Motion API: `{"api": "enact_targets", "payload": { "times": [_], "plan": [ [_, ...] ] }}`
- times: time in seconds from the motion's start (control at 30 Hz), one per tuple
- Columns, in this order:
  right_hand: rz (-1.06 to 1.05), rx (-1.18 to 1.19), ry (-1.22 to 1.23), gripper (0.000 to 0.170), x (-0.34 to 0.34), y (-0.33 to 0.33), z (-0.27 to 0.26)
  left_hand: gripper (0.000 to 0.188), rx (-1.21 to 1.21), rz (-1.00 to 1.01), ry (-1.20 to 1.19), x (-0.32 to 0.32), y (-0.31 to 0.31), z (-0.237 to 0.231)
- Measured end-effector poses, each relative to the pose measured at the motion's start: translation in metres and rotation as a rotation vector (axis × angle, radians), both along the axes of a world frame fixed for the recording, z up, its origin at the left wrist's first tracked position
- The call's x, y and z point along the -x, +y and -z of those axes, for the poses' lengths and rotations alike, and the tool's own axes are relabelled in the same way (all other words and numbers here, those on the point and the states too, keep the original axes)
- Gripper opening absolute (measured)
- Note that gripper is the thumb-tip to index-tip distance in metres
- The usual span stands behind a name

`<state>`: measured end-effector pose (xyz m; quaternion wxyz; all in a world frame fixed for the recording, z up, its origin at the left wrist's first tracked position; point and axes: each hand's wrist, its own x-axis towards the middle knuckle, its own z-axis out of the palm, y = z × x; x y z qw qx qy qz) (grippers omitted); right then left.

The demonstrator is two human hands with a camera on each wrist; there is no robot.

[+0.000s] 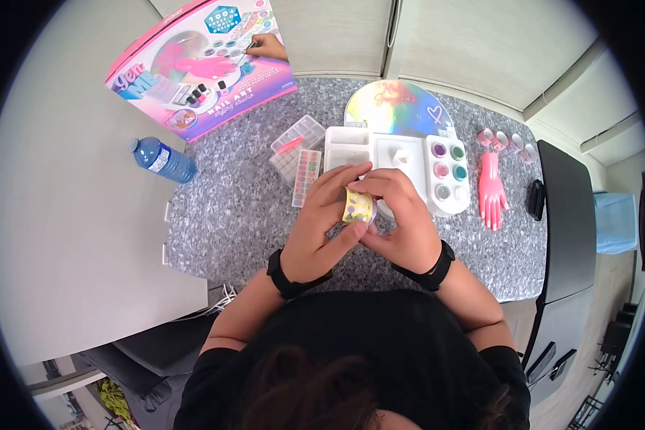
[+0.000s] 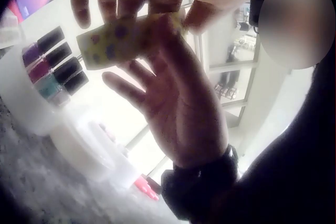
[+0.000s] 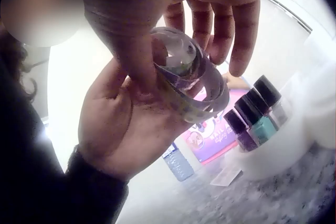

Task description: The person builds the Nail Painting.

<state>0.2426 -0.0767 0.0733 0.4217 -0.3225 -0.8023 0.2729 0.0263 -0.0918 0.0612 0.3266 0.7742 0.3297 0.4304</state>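
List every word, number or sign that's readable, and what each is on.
"100+": box, blue badge
"NAIL ART": box
"styling studio": box
"ME": box logo; the word before it is unclear
Heart outline: shiny disc
Too small or blurred: the disc's script, the bottle label, the box's other print.

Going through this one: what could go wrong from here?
The coil has loose-looking loops in the right wrist view, so it might spring open if the left hand or right hand eases off. If it slips, it could fall onto the tray or the counter.
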Motion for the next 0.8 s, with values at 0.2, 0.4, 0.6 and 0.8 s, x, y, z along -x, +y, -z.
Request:
{"api": "enact_targets", "payload": {
  "times": [0.2,0.4,0.6,0.8],
  "plan": [
    [-0.014,-0.057,0.009,0.064,-0.004,0.001,-0.009,0.03,0.0,0.004,0.004,0.001,-0.002,0.006],
    [-0.169,-0.077,-0.007,0.059,-0.017,0.006,-0.015,0.035,-0.095,-0.077,0.098,0.003,-0.001,0.003],
    [-0.18,0.175,0.07,0.048,-0.024,0.005,-0.01,0.034,-0.148,-0.097,0.209,0.004,-0.003,-0.002],
    [0.142,0.09,0.114,0.033,-0.03,0.006,-0.018,0.027,-0.037,-0.021,0.137,0.009,-0.004,-0.002]
  ]
}}
